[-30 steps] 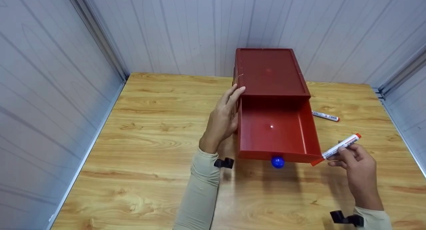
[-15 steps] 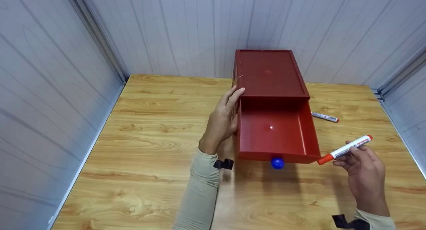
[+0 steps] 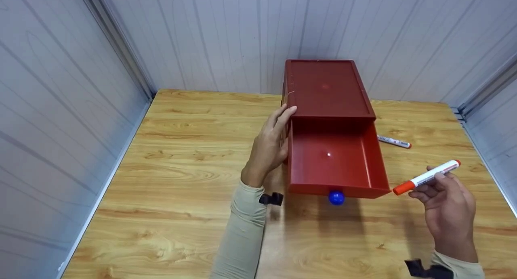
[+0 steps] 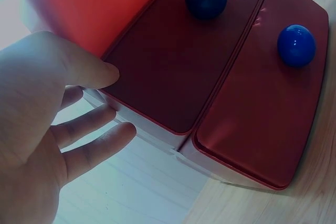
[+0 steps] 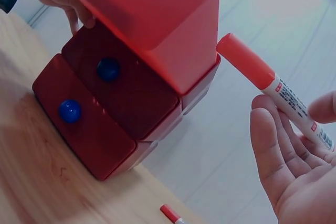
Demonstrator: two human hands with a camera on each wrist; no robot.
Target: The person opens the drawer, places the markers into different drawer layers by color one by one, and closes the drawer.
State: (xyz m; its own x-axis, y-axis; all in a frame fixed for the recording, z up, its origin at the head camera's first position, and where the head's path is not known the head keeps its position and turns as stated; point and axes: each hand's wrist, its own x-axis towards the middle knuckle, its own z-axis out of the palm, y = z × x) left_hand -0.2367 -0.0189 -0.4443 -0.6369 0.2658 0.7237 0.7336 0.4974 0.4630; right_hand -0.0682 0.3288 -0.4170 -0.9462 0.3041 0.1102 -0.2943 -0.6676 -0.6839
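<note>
A red drawer cabinet (image 3: 325, 87) stands toward the back of the wooden table, its top drawer (image 3: 329, 166) pulled out with nothing inside. My left hand (image 3: 266, 143) rests against the cabinet's left side, fingertips at the top front corner. In the left wrist view its thumb (image 4: 94, 72) lies at the edge of the middle drawer front. Right of the open drawer, my right hand (image 3: 448, 202) holds a white marker (image 3: 434, 175) with a red cap between thumb and fingers, raised above the table. The cap points toward the drawer's front right corner.
A second red-capped marker (image 3: 395, 142) lies on the table right of the cabinet, partly hidden behind the drawer. Blue round knobs (image 5: 70, 110) stick out from the drawer fronts. Pale panel walls (image 3: 226, 40) enclose the table at the back and sides.
My right hand has moved right with the marker, whose cap has drawn away from the drawer's front corner. The left hand and the drawer stay in place.
</note>
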